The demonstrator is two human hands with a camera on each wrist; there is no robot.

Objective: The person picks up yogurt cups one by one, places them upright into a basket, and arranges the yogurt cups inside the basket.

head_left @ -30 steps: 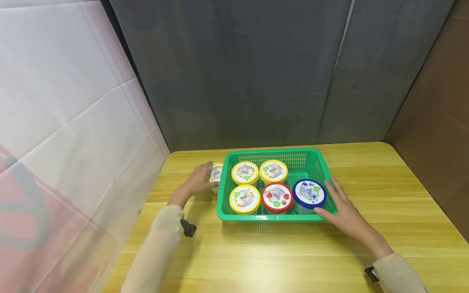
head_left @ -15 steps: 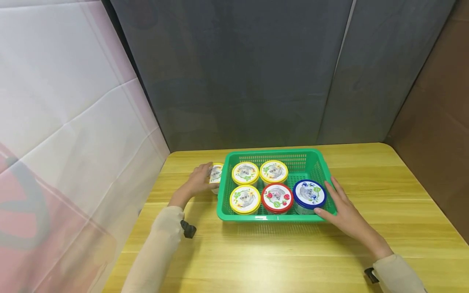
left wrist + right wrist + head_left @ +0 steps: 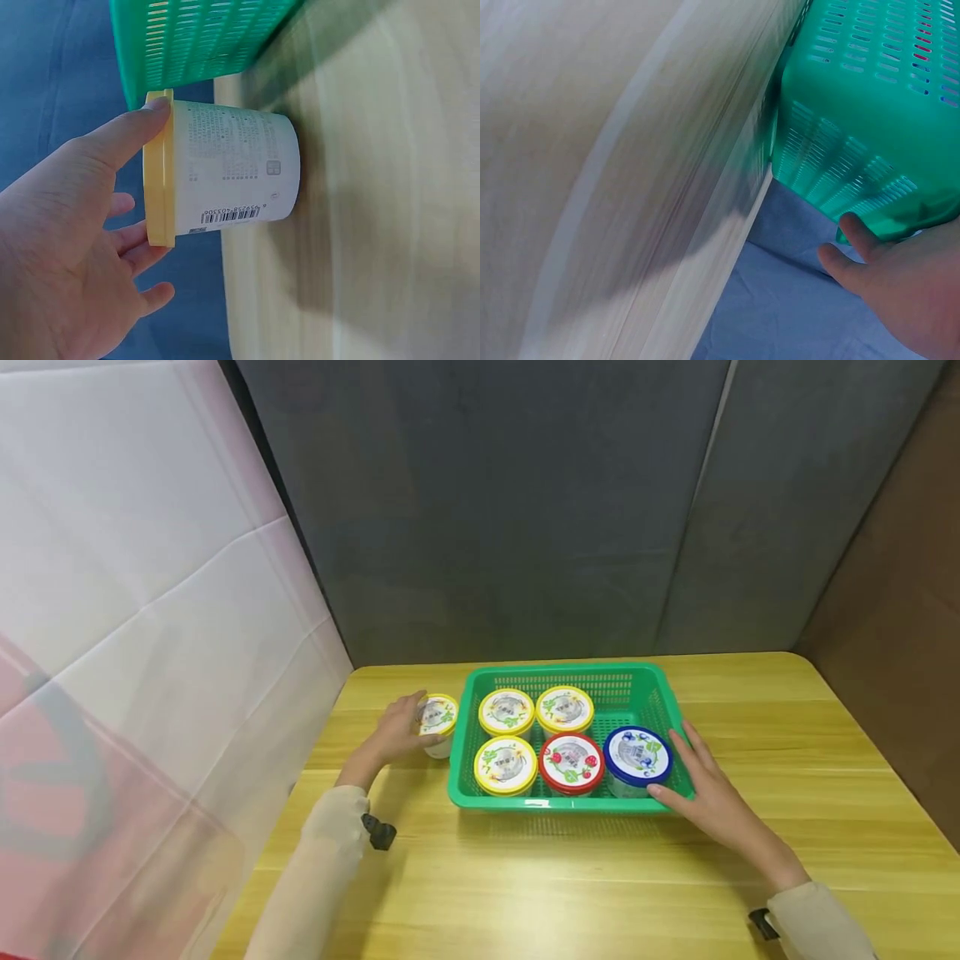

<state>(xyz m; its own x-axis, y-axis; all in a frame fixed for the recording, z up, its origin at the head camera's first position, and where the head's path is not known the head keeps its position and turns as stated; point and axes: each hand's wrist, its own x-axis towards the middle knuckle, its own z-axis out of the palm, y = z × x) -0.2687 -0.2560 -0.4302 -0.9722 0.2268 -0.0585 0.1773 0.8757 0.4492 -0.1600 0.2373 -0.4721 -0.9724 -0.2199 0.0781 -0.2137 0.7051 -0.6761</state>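
Note:
My left hand [image 3: 397, 731] holds a white paper tub [image 3: 232, 161] by its yellow lid [image 3: 159, 172], thumb on one side of the rim and fingers on the other. The tub is upright at the left end of a green plastic basket [image 3: 566, 804], close over the table. My right hand [image 3: 712, 793] rests along the basket's right rim, fingers fairly straight outside, thumb near the front corner beside the blue-lidded tub [image 3: 637, 756]. In the basket also stand a red-lidded tub [image 3: 572, 764] and three yellow-lidded tubs, one of them at the front left [image 3: 506, 766].
The basket stands on a wooden table [image 3: 525, 877]. A dark grey cloth panel [image 3: 480, 527] rises behind the table, a pale printed sheet [image 3: 150, 568] hangs at the left and a brown panel [image 3: 907, 610] at the right. Inside the basket, bare floor shows at the back right.
The left hand and its tub have shifted a little left, away from the basket, so more of the lid shows. The right hand stays on the rim. The head view has shifted slightly.

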